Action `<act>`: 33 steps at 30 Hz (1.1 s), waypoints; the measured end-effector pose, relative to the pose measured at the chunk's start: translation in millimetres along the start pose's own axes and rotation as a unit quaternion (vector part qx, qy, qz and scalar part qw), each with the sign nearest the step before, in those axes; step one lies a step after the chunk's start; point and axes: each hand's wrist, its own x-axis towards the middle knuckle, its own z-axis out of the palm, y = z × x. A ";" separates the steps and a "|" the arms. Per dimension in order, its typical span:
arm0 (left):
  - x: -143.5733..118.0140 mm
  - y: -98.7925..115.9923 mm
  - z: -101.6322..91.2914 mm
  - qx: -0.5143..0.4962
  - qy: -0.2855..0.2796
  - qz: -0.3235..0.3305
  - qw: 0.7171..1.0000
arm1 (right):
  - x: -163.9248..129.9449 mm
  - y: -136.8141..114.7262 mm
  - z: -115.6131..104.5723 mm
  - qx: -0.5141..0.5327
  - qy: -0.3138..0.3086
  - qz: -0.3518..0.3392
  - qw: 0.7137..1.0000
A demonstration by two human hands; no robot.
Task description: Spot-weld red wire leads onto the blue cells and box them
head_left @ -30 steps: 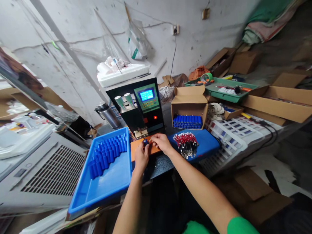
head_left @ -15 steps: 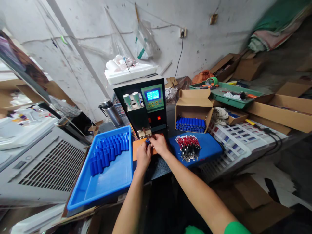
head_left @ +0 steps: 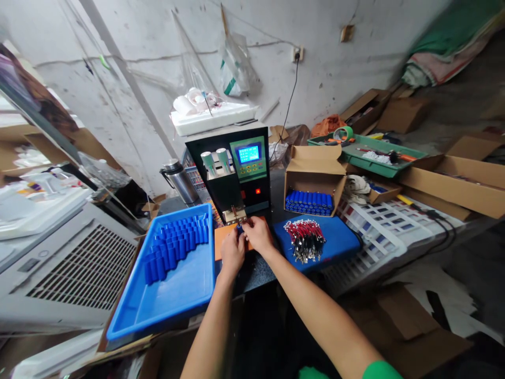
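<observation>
My left hand point(head_left: 232, 251) and my right hand point(head_left: 257, 234) meet on an orange pad point(head_left: 221, 238) and together pinch a small blue battery cell point(head_left: 239, 228), mostly hidden by the fingers. The cell sits right under the metal welding tips point(head_left: 235, 213) of a black spot welder point(head_left: 232, 168) with a lit blue screen. Left of my hands lies a blue tray point(head_left: 173, 295) with rows of blue cells point(head_left: 175, 250). On a blue mat point(head_left: 335, 239) to the right rests a bundle of red-and-black wire leads point(head_left: 304, 238).
An open cardboard box point(head_left: 313, 176) of blue cells stands behind the mat. A green tray point(head_left: 366, 150) of tools, more cartons point(head_left: 453, 173), a steel flask point(head_left: 180, 181) and a grey louvred unit point(head_left: 79, 268) crowd the bench sides. A cable point(head_left: 290, 89) runs up the wall.
Both hands have pushed the cell a little forward, closer under the welding tips. The camera view shifted slightly; nothing else on the bench moved.
</observation>
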 end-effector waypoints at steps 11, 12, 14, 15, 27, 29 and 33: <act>0.2 2.5 -2.7 -0.003 -0.003 -0.005 1.000 | -4.9 -11.2 -2.7 -0.058 0.020 0.002 0.998; 0.0 2.9 -3.0 -0.002 -0.003 -0.006 1.000 | -4.8 -10.9 -2.4 -0.056 0.021 0.000 0.998; -0.4 3.9 -3.6 -0.003 -0.005 -0.008 1.000 | -4.2 -9.5 -1.7 -0.051 0.022 -0.003 0.998; -0.5 4.4 -3.8 -0.005 -0.006 -0.010 1.000 | -3.9 -8.7 -1.3 -0.049 0.022 -0.005 0.999; -0.1 3.4 -2.6 -0.008 -0.001 0.000 1.000 | -0.5 -1.3 1.0 -0.021 0.019 -0.010 1.000; -0.4 3.5 -2.6 -0.013 0.004 0.002 1.000 | 0.3 0.2 2.1 -0.012 0.016 -0.008 1.000; -0.1 3.1 -1.8 -0.027 0.001 -0.002 1.000 | 1.5 0.5 2.7 -0.013 0.020 -0.003 1.000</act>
